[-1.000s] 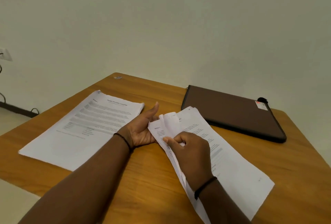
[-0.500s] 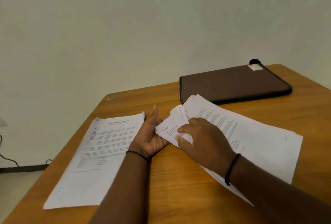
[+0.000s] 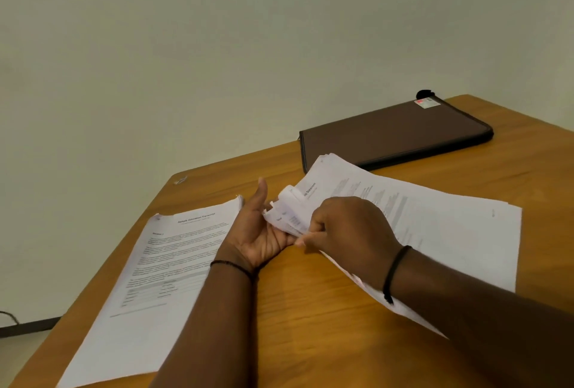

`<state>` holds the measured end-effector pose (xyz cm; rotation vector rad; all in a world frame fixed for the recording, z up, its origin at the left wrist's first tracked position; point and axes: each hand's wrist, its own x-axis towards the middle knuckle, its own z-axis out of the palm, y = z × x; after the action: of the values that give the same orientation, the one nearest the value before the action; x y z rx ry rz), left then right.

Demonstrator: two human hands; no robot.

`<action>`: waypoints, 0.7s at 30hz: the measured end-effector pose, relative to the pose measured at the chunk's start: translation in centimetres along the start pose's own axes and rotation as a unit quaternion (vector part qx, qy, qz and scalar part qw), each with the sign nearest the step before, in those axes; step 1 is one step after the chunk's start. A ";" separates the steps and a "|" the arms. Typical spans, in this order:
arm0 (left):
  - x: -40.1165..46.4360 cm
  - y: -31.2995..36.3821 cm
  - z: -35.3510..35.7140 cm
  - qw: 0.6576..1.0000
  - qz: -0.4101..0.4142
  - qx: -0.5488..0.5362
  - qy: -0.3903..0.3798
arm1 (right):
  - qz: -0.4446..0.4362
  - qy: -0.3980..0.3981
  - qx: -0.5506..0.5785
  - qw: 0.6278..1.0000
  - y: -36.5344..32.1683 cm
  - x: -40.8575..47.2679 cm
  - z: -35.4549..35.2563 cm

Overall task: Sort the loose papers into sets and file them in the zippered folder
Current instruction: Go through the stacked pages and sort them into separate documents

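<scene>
The stack of loose papers [image 3: 435, 226] lies at about 3 o'clock from the frame's middle, printed side up, its sheets slightly fanned so several edges show along the far side. Its near-left corner is lifted and curled into a bunch of riffled page corners. The right hand [image 3: 348, 232] rests on the stack with fingers curled, pinching those raised corners between thumb and fingertips. The left hand [image 3: 261, 232] sits just beside it at 9 o'clock, palm up and turned inward, thumb pointing up, fingers relaxed under the curled corners and touching them.

A second set of papers [image 3: 161, 269] lies flat at 8 o'clock, headed with printed text, its far-right corner touching the back of the left hand. The zippered folder [image 3: 394, 133], dark brown and closed, lies at 1 o'clock, its near edge slightly overlapped by the stack's far corner.

The wooden table [image 3: 310, 325] shows bare wood between the forearms at 6 o'clock, and its left edge runs close beside the second set.
</scene>
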<state>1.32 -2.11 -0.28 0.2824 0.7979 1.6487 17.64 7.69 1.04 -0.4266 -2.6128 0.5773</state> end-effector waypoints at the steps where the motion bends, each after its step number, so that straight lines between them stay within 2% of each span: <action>1: -0.1 0.1 0.0 1.000 0.007 -0.006 0.008 | 0.005 0.007 0.023 1.000 -0.1 0.2 0.0; 5: 0.2 -0.1 0.1 1.000 0.025 0.018 -0.002 | 0.011 0.106 0.106 0.989 0.5 0.1 0.1; 10: 0.1 -0.2 -0.3 0.998 0.026 0.045 -0.017 | -0.021 0.172 0.102 0.980 1.0 0.1 -0.2; 15: 0.0 -0.1 -0.2 0.999 0.025 0.045 -0.001 | -0.056 0.103 0.035 0.992 0.7 0.1 0.2; 18: -0.1 -0.2 0.3 0.999 0.031 0.033 -0.001 | -0.083 0.053 -0.070 0.993 -0.1 -0.2 0.4; 21: 0.1 -0.2 0.2 0.999 0.023 0.031 -0.004 | -0.108 0.052 -0.124 0.985 -0.5 -0.2 0.6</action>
<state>1.59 -1.98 -0.28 0.3527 0.8437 1.6658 17.45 6.99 0.67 -0.2365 -2.5926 0.1548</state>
